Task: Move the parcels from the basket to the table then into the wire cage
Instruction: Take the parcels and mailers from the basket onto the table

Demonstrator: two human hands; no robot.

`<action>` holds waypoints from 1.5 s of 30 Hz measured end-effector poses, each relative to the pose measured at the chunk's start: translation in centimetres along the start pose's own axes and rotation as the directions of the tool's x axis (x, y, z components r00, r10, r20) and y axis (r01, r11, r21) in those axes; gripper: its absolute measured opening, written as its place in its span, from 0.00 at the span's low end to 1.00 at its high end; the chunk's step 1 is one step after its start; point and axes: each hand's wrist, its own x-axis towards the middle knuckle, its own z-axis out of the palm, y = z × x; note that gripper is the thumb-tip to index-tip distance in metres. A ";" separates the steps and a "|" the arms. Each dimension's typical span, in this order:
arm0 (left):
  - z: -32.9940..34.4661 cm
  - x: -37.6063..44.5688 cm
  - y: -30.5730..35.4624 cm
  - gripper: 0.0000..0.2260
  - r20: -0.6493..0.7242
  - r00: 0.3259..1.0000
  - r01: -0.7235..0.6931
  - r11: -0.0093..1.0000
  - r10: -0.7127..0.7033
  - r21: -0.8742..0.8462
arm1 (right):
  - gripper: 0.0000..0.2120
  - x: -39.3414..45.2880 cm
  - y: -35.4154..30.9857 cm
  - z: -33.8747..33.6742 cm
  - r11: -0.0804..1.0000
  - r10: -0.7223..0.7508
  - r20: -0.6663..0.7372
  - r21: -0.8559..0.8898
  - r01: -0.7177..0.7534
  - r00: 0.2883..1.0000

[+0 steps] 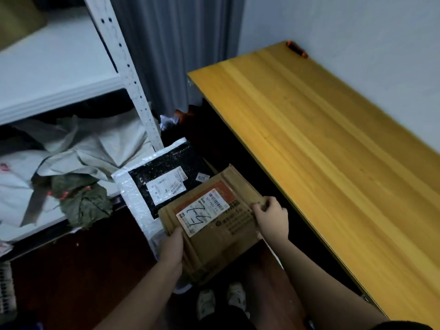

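While my left hand and right hand grip the cardboard parcel by opposite edges, I'd watch the lift — it could snag the bubble mailer beneath; the desk waits bare.

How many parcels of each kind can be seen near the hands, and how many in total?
Cardboard parcel, held by both hands: 1
Black bubble mailer, behind it: 1
Total: 2

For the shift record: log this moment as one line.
held: cardboard parcel | left hand grips near edge | right hand grips right edge | table: no parcel | black mailer beneath
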 end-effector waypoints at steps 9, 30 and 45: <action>1.6 -7.8 9.7 0.24 0.021 0.912 -0.410 0.911 0.409 0.037 | 0.17 -2.2 -5.3 -9.1 0.901 0.026 -0.319 0.418 0.116 0.947; 34.7 -25.5 9.0 0.34 0.754 0.577 -0.612 0.778 0.314 0.144 | 0.20 -5.9 14.6 -37.5 0.445 0.461 -0.464 0.859 0.255 0.757; 59.8 -31.7 -3.5 0.30 0.773 0.634 -0.587 0.674 0.036 0.449 | 0.22 0.0 35.3 -48.5 0.177 0.682 -0.213 0.976 0.125 0.700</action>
